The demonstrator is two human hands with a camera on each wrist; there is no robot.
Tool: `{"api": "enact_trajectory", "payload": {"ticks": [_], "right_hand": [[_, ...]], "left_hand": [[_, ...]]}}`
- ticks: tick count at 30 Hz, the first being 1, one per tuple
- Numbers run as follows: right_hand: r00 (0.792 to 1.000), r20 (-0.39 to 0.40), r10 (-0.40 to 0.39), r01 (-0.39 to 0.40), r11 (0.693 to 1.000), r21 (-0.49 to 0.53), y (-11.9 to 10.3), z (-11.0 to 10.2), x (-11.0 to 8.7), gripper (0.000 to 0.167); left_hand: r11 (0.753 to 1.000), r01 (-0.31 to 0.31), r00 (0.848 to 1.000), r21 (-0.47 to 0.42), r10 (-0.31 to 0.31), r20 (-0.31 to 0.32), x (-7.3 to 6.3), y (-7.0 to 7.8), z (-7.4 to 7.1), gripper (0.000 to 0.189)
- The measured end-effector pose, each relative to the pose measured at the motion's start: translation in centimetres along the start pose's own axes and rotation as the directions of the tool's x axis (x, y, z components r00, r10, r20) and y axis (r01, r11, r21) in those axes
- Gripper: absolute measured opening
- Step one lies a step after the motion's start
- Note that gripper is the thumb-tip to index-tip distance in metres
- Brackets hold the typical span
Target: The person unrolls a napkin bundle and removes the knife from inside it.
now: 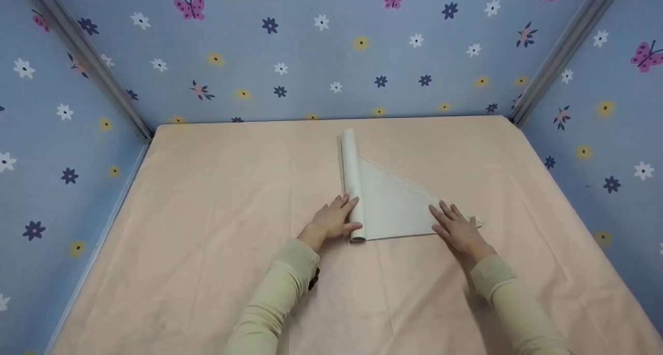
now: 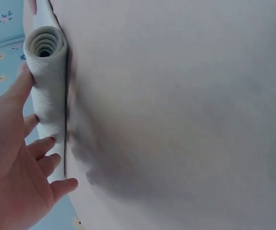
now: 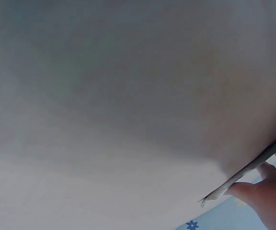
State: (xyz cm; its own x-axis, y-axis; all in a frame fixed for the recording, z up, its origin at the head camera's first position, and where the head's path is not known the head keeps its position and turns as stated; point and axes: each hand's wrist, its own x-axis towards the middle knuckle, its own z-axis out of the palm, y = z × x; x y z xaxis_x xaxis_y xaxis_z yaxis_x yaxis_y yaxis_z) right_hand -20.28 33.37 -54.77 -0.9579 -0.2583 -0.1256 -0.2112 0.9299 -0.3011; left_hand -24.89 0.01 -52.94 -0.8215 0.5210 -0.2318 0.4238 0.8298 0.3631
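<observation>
A pale, off-white cloth lies on the covered table, its left part wound into a tight tube [image 1: 350,163] and its right part a flat, tapering sheet [image 1: 396,204]. My left hand [image 1: 334,217] touches the near end of the tube, fingers spread over it and thumb by the end. In the left wrist view, the spiral layers of the rolled cloth [image 2: 51,91] show beside the thumb. Over at the narrow right tip, my right hand [image 1: 458,228] rests on the sheet with fingers extended. The cloth's edge [image 3: 253,165] runs under that hand in the right wrist view.
A peach cover [image 1: 217,215] with faint creases spreads over the table. Blue flowered panels [image 1: 311,49] stand behind and at both sides, with grey posts [image 1: 570,49] at the back corners.
</observation>
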Motion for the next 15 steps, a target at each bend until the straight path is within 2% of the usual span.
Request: {"api": "enact_trajectory", "payload": {"ticks": [8, 15], "right_hand": [[1.0, -0.01, 0.002, -0.002, 1.0, 0.001, 0.1, 0.3, 0.1, 0.053], [1.0, -0.02, -0.009, 0.009, 1.0, 0.013, 0.2, 0.1, 0.1, 0.053]], "left_hand": [[0.999, 0.042, 0.999, 0.019, -0.041, -0.021, -0.1, 1.3, -0.4, 0.071], [0.997, 0.053, 0.997, 0.052, -0.05, -0.059, 0.5, 2.5, -0.6, 0.068]]}}
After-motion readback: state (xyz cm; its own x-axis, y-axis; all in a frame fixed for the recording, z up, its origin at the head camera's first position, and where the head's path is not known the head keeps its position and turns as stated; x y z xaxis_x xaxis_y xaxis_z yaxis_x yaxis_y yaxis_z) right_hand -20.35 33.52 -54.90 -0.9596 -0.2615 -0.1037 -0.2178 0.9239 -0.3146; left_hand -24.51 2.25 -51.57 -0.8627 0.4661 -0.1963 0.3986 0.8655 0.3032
